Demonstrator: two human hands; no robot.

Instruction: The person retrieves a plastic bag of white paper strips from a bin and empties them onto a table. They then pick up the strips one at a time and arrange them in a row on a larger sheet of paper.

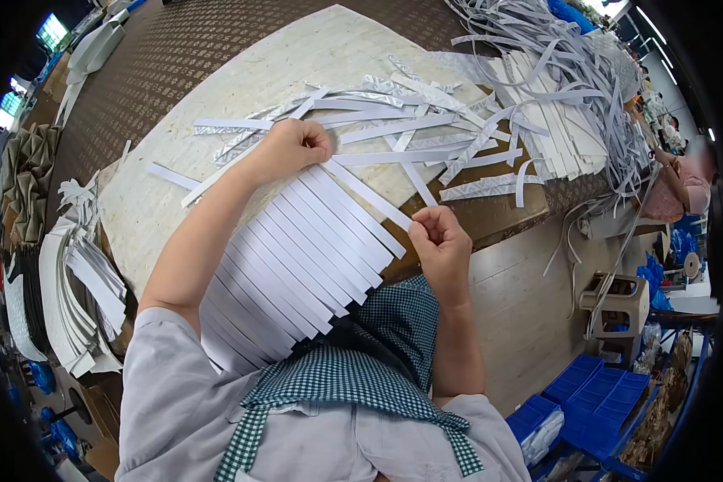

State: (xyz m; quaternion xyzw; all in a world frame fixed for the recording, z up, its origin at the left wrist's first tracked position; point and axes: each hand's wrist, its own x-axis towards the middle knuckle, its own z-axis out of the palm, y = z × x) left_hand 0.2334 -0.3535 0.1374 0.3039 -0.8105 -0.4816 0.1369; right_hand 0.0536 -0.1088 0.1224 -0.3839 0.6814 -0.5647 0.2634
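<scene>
A narrow white strip (369, 194) is stretched between my two hands. My left hand (299, 148) pinches its upper end, above the board. At the strip's lower end, near the table's front edge, my right hand (442, 238) is closed with finger and thumb on it. Just below lies a row of similar white strips (297, 257), side by side and slightly overlapping, reaching over the table edge toward my checked apron. Beyond my hands, loose white and patterned strips (410, 128) are scattered across the pale board (161, 153).
A stack of white strips (566, 136) and a tangled heap of long strips (530, 40) lie at the far right. More bundles (64, 281) hang at the left. A stool (616, 304) and blue trays (594, 390) stand at right. Another person (675, 189) is beyond.
</scene>
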